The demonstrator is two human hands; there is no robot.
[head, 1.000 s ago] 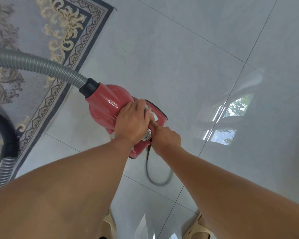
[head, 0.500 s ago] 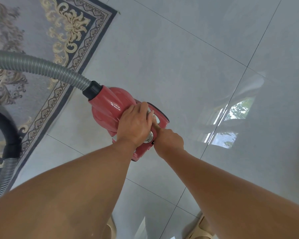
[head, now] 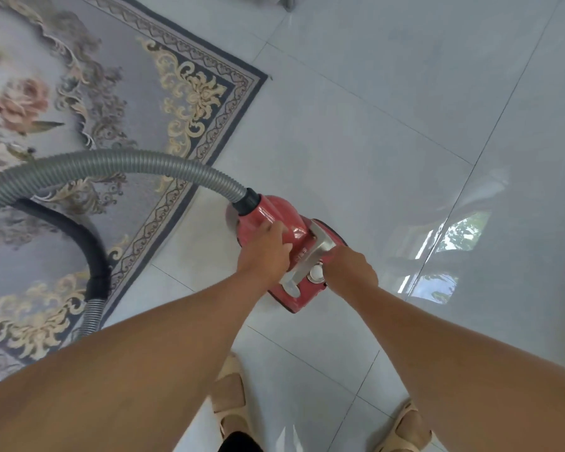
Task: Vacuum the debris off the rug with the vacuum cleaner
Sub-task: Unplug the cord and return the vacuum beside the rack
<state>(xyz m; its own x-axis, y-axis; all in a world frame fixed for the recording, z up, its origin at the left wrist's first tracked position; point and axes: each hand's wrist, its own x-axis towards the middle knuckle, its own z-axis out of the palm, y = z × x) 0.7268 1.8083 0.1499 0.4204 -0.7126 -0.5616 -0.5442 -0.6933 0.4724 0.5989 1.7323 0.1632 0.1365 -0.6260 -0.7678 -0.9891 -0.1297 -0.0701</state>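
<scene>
- Position of the vacuum cleaner (head: 264, 216): its red body stands on the pale tiled floor (head: 372, 125), just off the corner of the rug (head: 193, 93) and not on it.
- The rug lies at the left of the view, grey with a dark border, cream scrollwork and a pink flower pattern.
- A grey ribbed hose (head: 128, 161) leaves the black collar at the front of the body and arches left over the rug.
- A black curved tube (head: 88, 246) sits below that arch, above the rug's border, and joins another stretch of grey ribbed hose at its lower end.
- A silver handle (head: 318, 249) runs along the top of the body, with a round pale knob (head: 317, 274) just beside its near end.
- The left hand (head: 263, 256) holds the red shell left of the handle. Its fingers (head: 284, 247) are pressed together and bent over the curve, and the thumb is set apart towards the hose end.
- The right hand (head: 351, 272) is at the right side of the handle, close to the knob. Only its back shows, so whether its fingers are spread or pinching something cannot be told.
- Both forearms reach down from the bottom of the view.
- Two beige sandals (head: 230, 402) stand on the tiles below the arms.
- A bright window reflection (head: 450, 249) shines on the floor to the right of the body.
</scene>
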